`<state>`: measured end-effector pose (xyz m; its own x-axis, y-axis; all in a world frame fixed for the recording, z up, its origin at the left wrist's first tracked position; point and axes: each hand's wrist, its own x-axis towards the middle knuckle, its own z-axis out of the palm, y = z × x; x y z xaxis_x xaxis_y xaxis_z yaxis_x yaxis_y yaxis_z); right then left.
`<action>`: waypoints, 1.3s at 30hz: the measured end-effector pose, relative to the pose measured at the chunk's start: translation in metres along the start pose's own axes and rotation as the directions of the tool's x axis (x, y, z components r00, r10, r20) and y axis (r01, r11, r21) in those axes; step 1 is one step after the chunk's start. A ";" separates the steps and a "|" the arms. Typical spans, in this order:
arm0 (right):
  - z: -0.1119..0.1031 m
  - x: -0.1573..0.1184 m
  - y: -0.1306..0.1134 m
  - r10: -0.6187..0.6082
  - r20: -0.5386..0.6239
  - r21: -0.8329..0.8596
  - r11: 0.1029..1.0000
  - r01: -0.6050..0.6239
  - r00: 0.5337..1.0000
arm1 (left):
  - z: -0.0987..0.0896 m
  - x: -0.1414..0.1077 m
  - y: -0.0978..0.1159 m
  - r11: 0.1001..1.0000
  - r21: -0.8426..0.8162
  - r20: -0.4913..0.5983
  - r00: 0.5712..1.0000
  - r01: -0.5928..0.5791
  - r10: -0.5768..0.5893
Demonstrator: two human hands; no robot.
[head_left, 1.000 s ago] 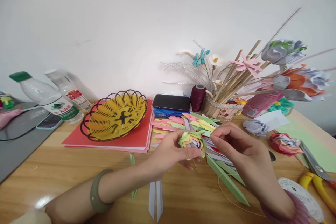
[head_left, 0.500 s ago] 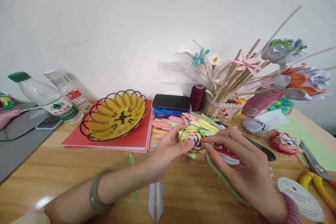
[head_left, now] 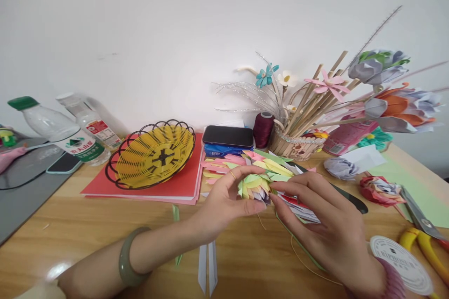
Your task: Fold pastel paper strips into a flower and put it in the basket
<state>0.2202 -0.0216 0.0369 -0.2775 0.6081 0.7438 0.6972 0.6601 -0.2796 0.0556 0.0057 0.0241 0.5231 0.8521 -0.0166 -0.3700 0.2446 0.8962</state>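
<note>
Between my hands is a folded paper flower [head_left: 255, 187] with green, yellow and white-purple petals. My left hand [head_left: 231, 201] closes around its left side, thumb below and fingers above and behind. On the flower's right edge, the thumb and fingers of my right hand [head_left: 315, 215] pinch a petal. Behind the flower lies a pile of folded paper strips [head_left: 224, 164] in pink, yellow and green. Two white folded strips [head_left: 207, 268] and a narrow green one [head_left: 176, 213] rest on the table below my left forearm. A thin cord [head_left: 308, 266] curves under my right hand.
A yellow woven basket [head_left: 140, 163] sits on red paper sheets [head_left: 96, 187]. Bottles [head_left: 82, 142] stand left. At the back are a maroon thread spool [head_left: 263, 133] and a pot of craft flowers [head_left: 294, 147]. Scissors [head_left: 419, 217] and a white round label [head_left: 400, 264] lie right.
The paper flower has tipped so its centre faces down toward me and its outer petals show. My left thumb has shifted slightly lower. My right hand stays at the flower's right edge.
</note>
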 end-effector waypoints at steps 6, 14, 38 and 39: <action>0.001 -0.001 0.001 -0.072 -0.011 -0.089 0.994 0.071 0.997 | -0.001 0.001 0.000 0.999 0.013 0.014 0.999 -0.042 0.042; 0.000 -0.002 0.000 -0.081 -0.008 -0.123 0.989 0.080 0.997 | 0.002 -0.002 0.003 0.992 0.117 -0.020 0.998 -0.056 0.059; -0.001 -0.005 0.002 -0.167 0.001 -0.288 0.944 0.160 0.986 | 0.003 -0.001 -0.003 0.987 0.159 -0.083 0.996 -0.032 0.045; -0.001 -0.004 0.001 -0.168 0.003 -0.283 0.945 0.162 0.986 | 0.003 -0.001 -0.003 0.987 0.156 -0.085 0.995 -0.030 0.044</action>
<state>0.2231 -0.0237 0.0338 -0.3925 0.4897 0.7785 0.8010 0.5981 0.0276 0.0582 0.0024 0.0227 0.4389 0.8984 -0.0149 -0.2610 0.1434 0.9546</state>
